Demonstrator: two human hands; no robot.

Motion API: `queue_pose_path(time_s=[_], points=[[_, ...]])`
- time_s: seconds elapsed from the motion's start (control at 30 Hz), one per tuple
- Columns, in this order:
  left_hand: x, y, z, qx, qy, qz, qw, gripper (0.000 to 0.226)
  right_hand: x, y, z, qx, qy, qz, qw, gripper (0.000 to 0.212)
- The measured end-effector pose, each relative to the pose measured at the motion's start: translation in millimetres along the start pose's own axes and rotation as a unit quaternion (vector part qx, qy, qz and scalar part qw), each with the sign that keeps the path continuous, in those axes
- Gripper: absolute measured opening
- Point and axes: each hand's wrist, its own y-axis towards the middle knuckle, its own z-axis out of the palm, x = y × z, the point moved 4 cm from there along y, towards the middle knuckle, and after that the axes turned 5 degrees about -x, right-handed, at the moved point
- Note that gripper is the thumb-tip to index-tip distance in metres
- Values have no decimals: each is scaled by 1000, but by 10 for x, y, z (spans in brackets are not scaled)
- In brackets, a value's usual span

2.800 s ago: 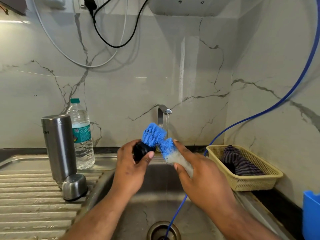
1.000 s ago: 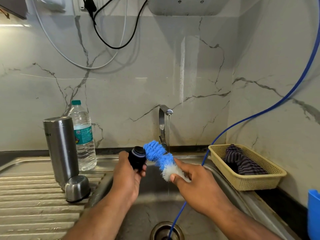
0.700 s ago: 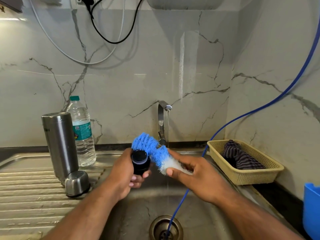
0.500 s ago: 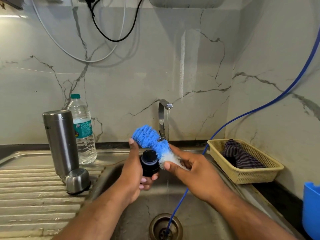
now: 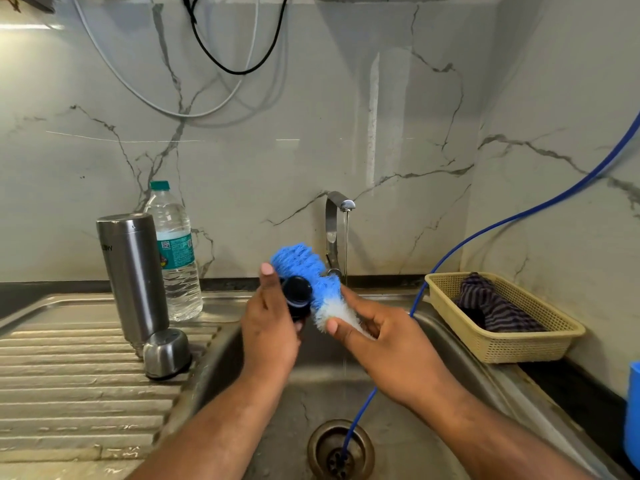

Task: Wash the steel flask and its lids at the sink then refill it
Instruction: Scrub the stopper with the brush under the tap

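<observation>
Over the steel sink basin [image 5: 450,344], my left hand [image 5: 268,327] grips a black inner lid [image 5: 297,295] of the flask. My right hand [image 5: 384,344] holds a blue and white bottle brush [image 5: 313,271] by its white end, with the blue bristles pressed against the lid. A thin stream of water falls from the tap [image 5: 337,216] just behind the brush. The steel flask [image 5: 133,275] stands upright on the ribbed draining board [image 5: 69,375] at the left. Its steel cap [image 5: 167,353] lies beside its base.
A clear plastic water bottle [image 5: 175,251] stands behind the flask. A blue hose [image 5: 491,226] runs from the right wall down into the sink drain [image 5: 341,448]. A yellow basket [image 5: 502,344] with a striped cloth sits at the right; a blue container [image 5: 633,410] is at the right edge.
My left hand has turned the black lid and shifted it right under the bristles. The brush has moved back and forth across the lid. The water keeps running.
</observation>
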Motion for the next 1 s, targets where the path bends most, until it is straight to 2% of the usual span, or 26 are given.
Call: queue_pose_path(time_s=[0.13, 0.2, 0.27, 0.37, 0.43, 0.53, 0.67, 0.7, 0.77, 0.83, 0.9, 1.0], points=[[122, -101, 273, 90, -92, -61, 990, 55, -88, 61, -144, -32, 28, 33, 999, 45], [106, -138, 327, 136, -127, -80, 979, 53, -125, 84, -201, -41, 23, 39, 998, 43], [48, -90, 294, 130, -158, -75, 976, 52, -149, 80, -192, -32, 38, 49, 998, 44], [-42, 42, 203, 75, -182, -62, 979, 60, -128, 24, -63, -19, 67, 56, 996, 49], [-58, 49, 165, 78, -209, -74, 972, 54, -114, 15, -8, -16, 68, 55, 996, 50], [-37, -25, 177, 163, -215, -109, 957, 41, -147, 63, -82, -27, 66, 78, 994, 45], [33, -122, 228, 276, -126, -123, 945, 43, -151, 90, -195, -37, 81, 81, 993, 45], [34, -121, 236, 277, -99, -112, 949, 49, -144, 89, -194, -37, 91, 79, 992, 46], [18, -41, 204, 218, -89, -89, 968, 57, -85, 44, -152, -15, 110, 66, 992, 46], [-1, 83, 131, 171, -143, -103, 969, 49, 34, -34, -59, 19, 107, 41, 993, 45], [-32, 107, 100, 182, -180, -116, 960, 37, 117, -56, -29, -2, 80, 17, 997, 46], [10, 19, 162, 215, -174, -106, 955, 51, 45, 31, -143, -58, 52, 35, 996, 49]])
